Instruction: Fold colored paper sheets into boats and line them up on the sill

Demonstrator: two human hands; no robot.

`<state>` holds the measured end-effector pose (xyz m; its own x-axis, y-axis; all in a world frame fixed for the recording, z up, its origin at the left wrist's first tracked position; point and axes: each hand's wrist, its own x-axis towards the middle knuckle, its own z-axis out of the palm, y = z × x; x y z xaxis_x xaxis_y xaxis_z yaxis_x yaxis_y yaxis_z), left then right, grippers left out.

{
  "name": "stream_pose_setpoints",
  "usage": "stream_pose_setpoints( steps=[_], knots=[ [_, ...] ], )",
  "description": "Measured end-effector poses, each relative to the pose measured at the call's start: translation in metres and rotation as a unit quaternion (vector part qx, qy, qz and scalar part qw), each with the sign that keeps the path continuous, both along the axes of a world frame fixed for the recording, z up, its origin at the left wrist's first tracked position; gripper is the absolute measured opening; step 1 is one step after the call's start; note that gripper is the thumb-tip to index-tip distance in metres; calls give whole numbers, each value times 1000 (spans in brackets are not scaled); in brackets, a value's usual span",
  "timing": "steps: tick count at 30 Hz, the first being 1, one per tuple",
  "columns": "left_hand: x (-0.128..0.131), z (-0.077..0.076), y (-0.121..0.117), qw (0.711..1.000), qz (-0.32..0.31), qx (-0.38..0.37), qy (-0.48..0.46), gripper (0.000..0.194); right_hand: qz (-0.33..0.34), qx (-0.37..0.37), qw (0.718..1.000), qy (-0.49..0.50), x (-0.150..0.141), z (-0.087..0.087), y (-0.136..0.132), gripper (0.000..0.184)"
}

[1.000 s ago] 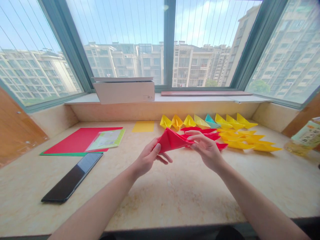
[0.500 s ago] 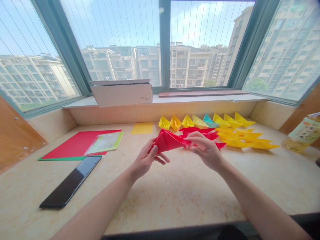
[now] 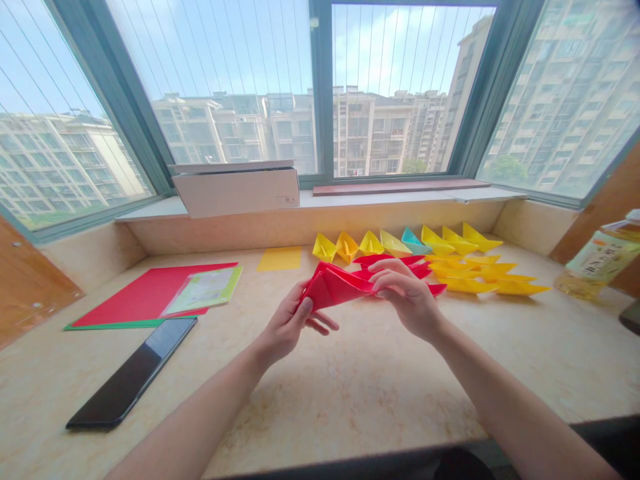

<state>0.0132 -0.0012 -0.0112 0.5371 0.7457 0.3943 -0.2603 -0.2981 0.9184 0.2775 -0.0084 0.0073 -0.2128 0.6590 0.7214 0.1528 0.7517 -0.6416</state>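
Observation:
Held up over the counter is a red folded paper [image 3: 336,287], its layers parted along the top edge. My left hand [image 3: 290,319] grips its left end, thumb in front and the lower fingers stretched out beneath. The fingertips of my right hand [image 3: 404,290] pinch the right end. Just behind, partly hidden by my right hand, lie several red paper boats [image 3: 420,269]. Yellow paper boats [image 3: 470,285] lie to the right of these, and a row of upright boats, mostly yellow with one blue boat [image 3: 415,241], stands along the back.
Red paper sheets [image 3: 127,293] with a green sheet below and a clear packet [image 3: 205,291] on top lie left. A black phone [image 3: 133,373] is nearer me. A yellow sheet [image 3: 280,259], a white box [image 3: 240,191] and a drink bottle [image 3: 597,257] stand around the counter [image 3: 350,400].
The view has shifted slightly, moving the scene a little left. Both hands keep hold of the red paper, whose top layers look a bit wider apart.

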Motion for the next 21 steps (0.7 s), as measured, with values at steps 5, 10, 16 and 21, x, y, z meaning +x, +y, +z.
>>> stream_pose_setpoints(
  steps=[5, 10, 16, 21],
  knots=[
    [-1, 0, 0, 999, 14, 37, -9, 34, 29, -74, 996, 44, -4, 2, -1, 8],
    [0, -1, -1, 997, 11, 81, -11, 34, 60, -150, 982, 101, -8, 1, -2, 21],
    [2, -1, -4, 996, 9, 87, -6, 33, 27, -123, 986, 112, -8, 1, -4, 17],
    [5, 2, -7, 996, 4, 91, -11, 34, 29, -111, 988, 99, -8, 0, -8, 11]
  ],
)
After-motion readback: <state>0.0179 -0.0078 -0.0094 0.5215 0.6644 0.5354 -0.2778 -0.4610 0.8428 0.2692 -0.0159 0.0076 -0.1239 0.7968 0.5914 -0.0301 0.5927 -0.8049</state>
